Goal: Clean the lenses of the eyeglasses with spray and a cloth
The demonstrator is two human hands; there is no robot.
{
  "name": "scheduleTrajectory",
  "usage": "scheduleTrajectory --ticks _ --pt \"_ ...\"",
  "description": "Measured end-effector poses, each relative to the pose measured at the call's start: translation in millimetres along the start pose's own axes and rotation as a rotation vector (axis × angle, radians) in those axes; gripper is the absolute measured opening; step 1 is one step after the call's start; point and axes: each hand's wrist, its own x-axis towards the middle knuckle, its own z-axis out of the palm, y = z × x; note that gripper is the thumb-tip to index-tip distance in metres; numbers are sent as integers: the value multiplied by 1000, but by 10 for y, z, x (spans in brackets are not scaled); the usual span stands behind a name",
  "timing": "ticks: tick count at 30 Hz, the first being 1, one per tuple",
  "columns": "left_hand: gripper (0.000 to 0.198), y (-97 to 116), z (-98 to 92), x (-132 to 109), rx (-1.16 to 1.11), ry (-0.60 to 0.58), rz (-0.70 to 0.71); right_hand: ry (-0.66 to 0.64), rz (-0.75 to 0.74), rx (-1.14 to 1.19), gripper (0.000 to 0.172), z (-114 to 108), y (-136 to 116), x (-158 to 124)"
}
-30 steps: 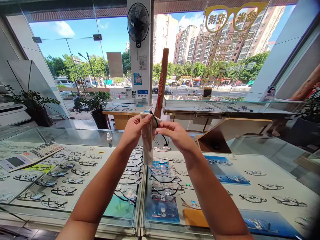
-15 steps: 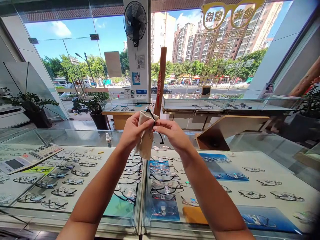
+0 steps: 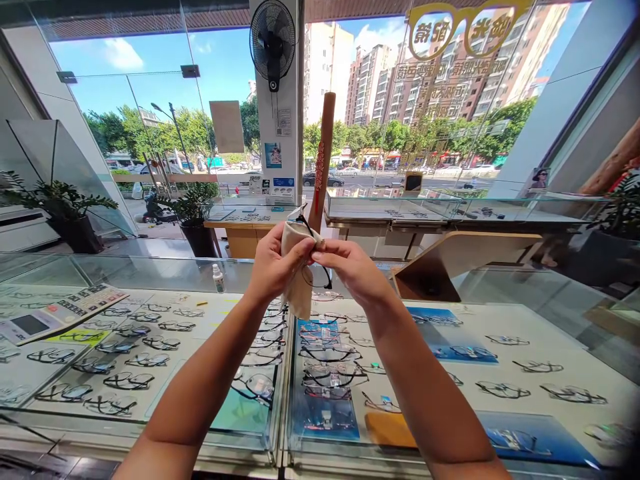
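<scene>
A light beige cleaning cloth (image 3: 299,293) is pinched in my left hand (image 3: 273,261), folded over part of a pair of dark-framed eyeglasses (image 3: 329,279). The thumb presses the cloth onto the glasses, and its lower end hangs down. From the other side my right hand (image 3: 353,263) grips the glasses' frame between thumb and fingertips. One lens and a dark temple show below the fingers; the other lens is hidden by the cloth. Both hands are raised above the glass display counter (image 3: 200,267), close together.
Rows of eyeglasses (image 3: 129,380) lie inside the counter. On its glass top are a calculator (image 3: 65,310) at left and a small white bottle (image 3: 218,279). A slanted wooden-framed mirror or stand (image 3: 450,260) is at right. Farther back are another display case (image 3: 450,208) and potted plants (image 3: 197,220).
Both hands, with the cloth and glasses, have shifted slightly to the right. The hold on each looks the same.
</scene>
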Motion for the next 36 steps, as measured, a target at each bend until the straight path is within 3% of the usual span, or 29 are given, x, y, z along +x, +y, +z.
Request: scheduleTrajectory --ticks 8,14,18,22,25,29,31,36 --pt "53 28 45 -67 102 237 121 -100 24 -34 24 145 -60 -28" --pt "56 -21 -168 80 -14 59 -90 -19 -50 -50 22 37 -70 7" --pt "54 19 -338 167 78 47 -98 63 -44 -51 19 -100 -108 1" --pt "46 88 -459 172 365 80 75 140 -5 -31 17 -184 -173 -48" --pt "35 132 -484 149 628 14 309 130 5 -41 20 -199 -211 -79" --pt "82 153 -456 145 915 -96 708 72 2 -93 18 -184 -248 -99" --pt "89 147 -442 150 961 -139 780 45 1 -137 18 -170 -276 -111" --pt "82 123 -420 140 955 -147 793 42 -10 -225 19 -138 -351 -151"
